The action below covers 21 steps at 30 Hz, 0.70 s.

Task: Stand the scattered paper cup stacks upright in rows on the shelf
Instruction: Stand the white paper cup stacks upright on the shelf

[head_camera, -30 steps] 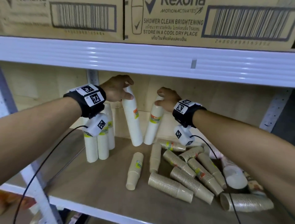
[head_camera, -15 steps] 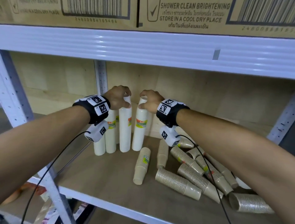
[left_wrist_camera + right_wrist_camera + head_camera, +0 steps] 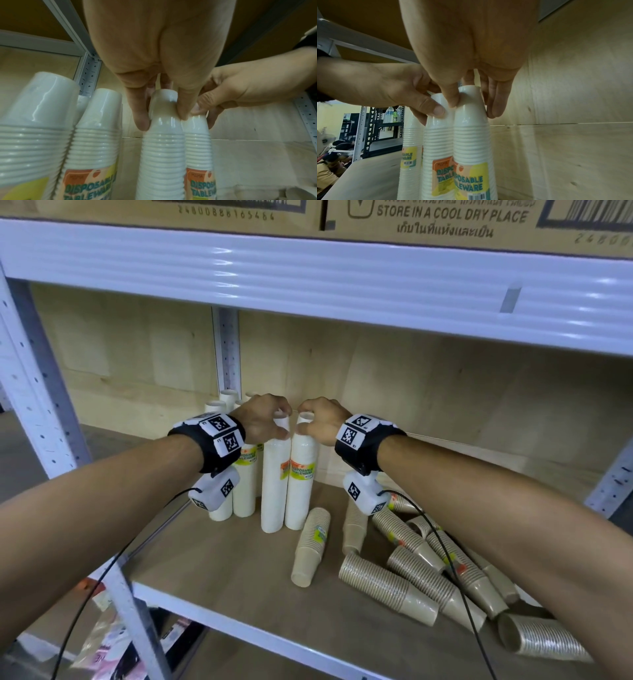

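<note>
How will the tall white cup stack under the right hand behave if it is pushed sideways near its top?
The white cup stack is tall on a narrow base, so it probably tips easily. Its glossy wrap may slip in the right hand. The neighbouring stack touches it and may steady it.

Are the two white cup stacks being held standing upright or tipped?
Upright: both white cup stacks stand side by side on the shelf, fingers gripping their tops.

It looked like a stockroom: white metal racking (image 3: pixel 308 268) carried barcoded cardboard cartons (image 3: pixel 445 217), wrapped packs of disposable cups (image 3: pixel 298 474) stood on a plywood shelf (image 3: pixel 222 570), with more racks (image 3: pixel 373 121) beyond.
</note>
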Available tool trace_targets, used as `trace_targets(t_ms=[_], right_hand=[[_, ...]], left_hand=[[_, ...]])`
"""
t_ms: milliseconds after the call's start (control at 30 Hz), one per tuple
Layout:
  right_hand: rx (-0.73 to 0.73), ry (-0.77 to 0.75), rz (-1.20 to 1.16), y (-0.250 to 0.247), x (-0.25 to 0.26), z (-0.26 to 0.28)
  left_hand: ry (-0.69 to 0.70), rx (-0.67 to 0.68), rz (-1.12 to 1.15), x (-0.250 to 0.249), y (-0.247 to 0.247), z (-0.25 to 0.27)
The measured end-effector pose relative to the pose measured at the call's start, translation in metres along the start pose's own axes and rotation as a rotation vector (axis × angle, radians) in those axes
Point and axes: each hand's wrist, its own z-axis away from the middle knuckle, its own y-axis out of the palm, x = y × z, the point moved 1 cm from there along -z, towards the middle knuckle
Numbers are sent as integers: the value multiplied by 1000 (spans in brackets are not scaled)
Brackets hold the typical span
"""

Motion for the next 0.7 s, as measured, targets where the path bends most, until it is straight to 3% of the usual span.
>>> trace_targets(t_ms=[167,433,700], right_hand=[[-41,-21,25,0,4,-5],[-41,-7,49,1,3,-7],[-18,-15,74,-1,5,-7]], left_hand=[[-77,-56,-1,2,-8,-2],[-28,-60,21,-1,-7,-2],[-105,-84,-18,-1,-8,-2]])
